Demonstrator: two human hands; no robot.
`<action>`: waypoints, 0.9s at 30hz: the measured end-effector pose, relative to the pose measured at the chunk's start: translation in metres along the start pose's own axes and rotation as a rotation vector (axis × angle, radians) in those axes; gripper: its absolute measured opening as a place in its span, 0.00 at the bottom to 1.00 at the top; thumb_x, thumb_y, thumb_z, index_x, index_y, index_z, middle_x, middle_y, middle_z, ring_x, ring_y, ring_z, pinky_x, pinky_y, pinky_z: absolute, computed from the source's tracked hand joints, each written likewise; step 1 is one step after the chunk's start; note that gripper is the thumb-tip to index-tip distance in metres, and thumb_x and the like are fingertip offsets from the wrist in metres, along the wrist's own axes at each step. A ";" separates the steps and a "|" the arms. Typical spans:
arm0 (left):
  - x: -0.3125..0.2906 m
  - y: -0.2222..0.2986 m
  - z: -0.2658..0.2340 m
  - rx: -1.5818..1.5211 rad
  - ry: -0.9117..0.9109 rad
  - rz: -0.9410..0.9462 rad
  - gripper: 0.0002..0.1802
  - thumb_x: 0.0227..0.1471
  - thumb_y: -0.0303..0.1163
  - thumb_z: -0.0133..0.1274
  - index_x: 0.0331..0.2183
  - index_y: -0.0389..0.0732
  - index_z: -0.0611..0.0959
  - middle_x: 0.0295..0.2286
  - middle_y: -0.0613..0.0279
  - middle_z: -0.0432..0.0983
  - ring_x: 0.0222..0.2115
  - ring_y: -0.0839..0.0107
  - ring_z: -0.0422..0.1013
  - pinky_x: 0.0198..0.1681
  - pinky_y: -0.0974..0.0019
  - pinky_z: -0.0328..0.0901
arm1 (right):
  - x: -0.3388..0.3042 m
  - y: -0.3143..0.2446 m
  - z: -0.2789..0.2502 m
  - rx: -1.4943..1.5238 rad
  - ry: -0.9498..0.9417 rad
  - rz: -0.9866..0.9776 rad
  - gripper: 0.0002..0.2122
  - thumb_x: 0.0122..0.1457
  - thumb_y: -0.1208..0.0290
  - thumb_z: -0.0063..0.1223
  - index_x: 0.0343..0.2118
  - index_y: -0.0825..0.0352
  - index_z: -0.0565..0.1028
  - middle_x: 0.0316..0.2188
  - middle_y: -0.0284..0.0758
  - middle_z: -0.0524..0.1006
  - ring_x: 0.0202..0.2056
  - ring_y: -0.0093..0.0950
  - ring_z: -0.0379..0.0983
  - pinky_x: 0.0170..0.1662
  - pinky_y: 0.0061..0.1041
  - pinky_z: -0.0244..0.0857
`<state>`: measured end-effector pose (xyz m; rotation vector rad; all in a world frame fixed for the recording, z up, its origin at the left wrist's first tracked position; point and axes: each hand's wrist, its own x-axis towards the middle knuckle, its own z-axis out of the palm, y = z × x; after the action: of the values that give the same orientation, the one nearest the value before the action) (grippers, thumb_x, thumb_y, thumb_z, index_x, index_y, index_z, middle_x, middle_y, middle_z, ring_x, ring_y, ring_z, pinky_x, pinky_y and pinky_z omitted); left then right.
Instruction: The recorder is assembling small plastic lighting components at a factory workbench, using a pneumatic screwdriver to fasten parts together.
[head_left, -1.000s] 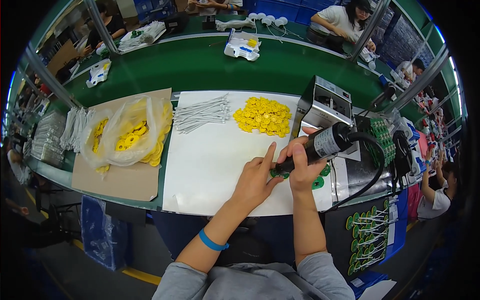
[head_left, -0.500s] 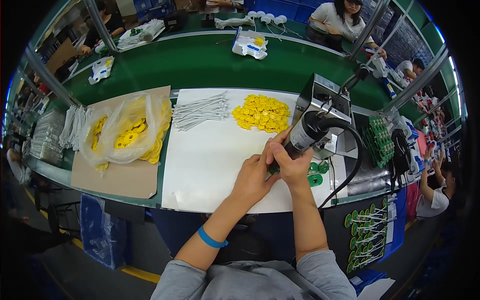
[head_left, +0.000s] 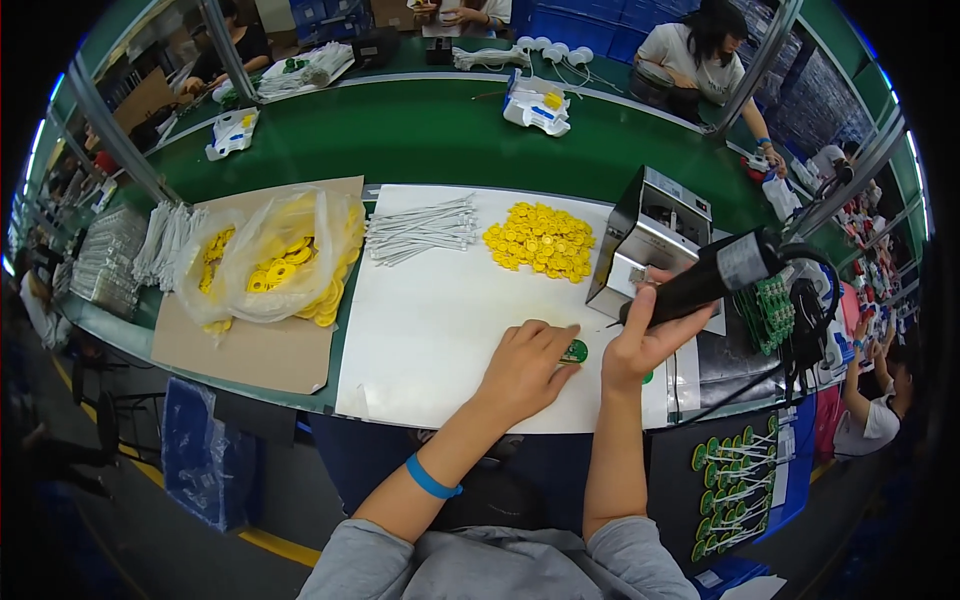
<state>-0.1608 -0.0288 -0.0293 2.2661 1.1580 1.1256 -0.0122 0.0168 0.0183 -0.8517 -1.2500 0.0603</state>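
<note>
My left hand (head_left: 522, 372) rests on the white sheet (head_left: 420, 330), its fingers and thumb closed at the edges of a small round green circuit board (head_left: 574, 351). In my right hand (head_left: 636, 348) is a black electric screwdriver (head_left: 690, 290), held tilted, its thin bit toward the sheet and apart from the board. The tool's cable runs off to the right. Behind that hand stands a metal box (head_left: 640, 245) with an open top, perhaps a screw feeder. More green boards are partly hidden by my right wrist.
A pile of yellow discs (head_left: 540, 242) and a bundle of white cables (head_left: 420, 230) lie toward the back. Left is a bag of yellow parts (head_left: 285, 265) on cardboard (head_left: 240, 355). Green boards with white leads (head_left: 735, 485) lie lower right. Co-workers sit across the green belt (head_left: 400, 120).
My right hand has lifted the screwdriver off the board and moved it right, tilting it over. Both hands have come apart; the left remains at the board. The view has shifted slightly.
</note>
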 end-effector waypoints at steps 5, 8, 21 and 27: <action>-0.001 0.032 -0.026 -0.079 0.249 0.141 0.20 0.46 0.39 0.73 0.38 0.41 0.85 0.39 0.60 0.83 0.44 0.57 0.77 0.45 0.57 0.71 | 0.004 -0.009 -0.003 -0.025 0.088 0.078 0.35 0.67 0.79 0.51 0.72 0.73 0.47 0.67 0.47 0.63 0.61 0.34 0.67 0.64 0.32 0.59; -0.005 0.070 -0.069 -0.215 0.299 0.462 0.18 0.44 0.36 0.74 0.22 0.42 0.79 0.29 0.61 0.80 0.30 0.61 0.78 0.31 0.62 0.70 | -0.002 -0.012 -0.007 -0.420 0.202 -0.280 0.34 0.60 0.79 0.57 0.68 0.76 0.55 0.64 0.52 0.63 0.64 0.42 0.61 0.70 0.44 0.50; -0.070 0.077 -0.185 -0.341 0.395 0.757 0.15 0.54 0.24 0.60 0.18 0.37 0.77 0.22 0.58 0.73 0.27 0.63 0.75 0.28 0.65 0.67 | -0.076 -0.053 0.030 -0.812 -1.060 0.263 0.18 0.56 0.62 0.69 0.43 0.68 0.78 0.35 0.42 0.78 0.37 0.46 0.79 0.39 0.42 0.72; -0.093 0.047 -0.211 -0.526 0.355 0.472 0.17 0.46 0.27 0.72 0.17 0.40 0.79 0.23 0.59 0.79 0.25 0.64 0.79 0.24 0.68 0.70 | -0.081 -0.053 0.069 -0.576 -1.272 0.338 0.13 0.57 0.73 0.64 0.44 0.68 0.77 0.43 0.44 0.76 0.41 0.50 0.78 0.46 0.44 0.72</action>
<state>-0.3347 -0.1391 0.0846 2.0016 0.3409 1.8143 -0.1206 -0.0225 -0.0107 -1.6291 -2.3438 0.6133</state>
